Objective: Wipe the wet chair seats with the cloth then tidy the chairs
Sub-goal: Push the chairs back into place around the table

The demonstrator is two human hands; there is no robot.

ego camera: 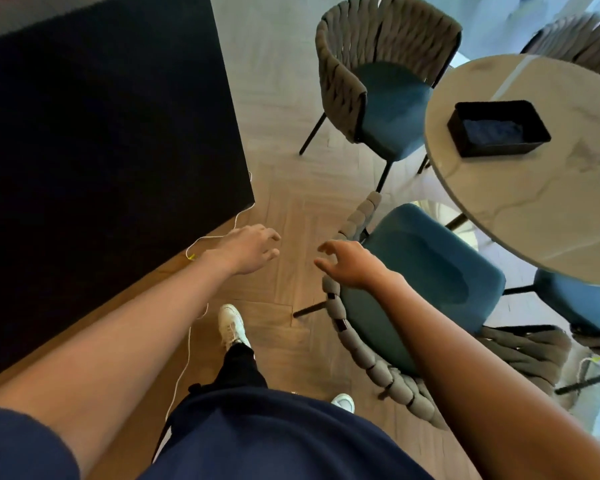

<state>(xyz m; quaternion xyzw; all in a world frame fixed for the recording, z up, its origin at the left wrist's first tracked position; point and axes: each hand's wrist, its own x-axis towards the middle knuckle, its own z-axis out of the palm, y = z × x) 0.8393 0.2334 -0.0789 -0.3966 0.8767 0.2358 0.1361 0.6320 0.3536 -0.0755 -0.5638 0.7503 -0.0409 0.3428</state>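
Note:
A chair with a blue seat (426, 268) and a grey woven back stands right in front of me, turned toward the round table. My right hand (343, 263) hovers over the top of its woven backrest (357, 216), fingers loosely curled, holding nothing. My left hand (248, 249) is stretched out over the wooden floor, left of the chair, relaxed and empty. A dark blue cloth (492, 131) lies inside a black tray (465, 116) on the table. A second blue-seated chair (392, 98) stands farther back.
The round marble table (541, 209) fills the right side, with two more chairs at its far (582, 43) and near right (575, 299) edges. A big black block (101, 168) stands on the left. A white cable (187, 341) trails across the floor by my white shoe (232, 327).

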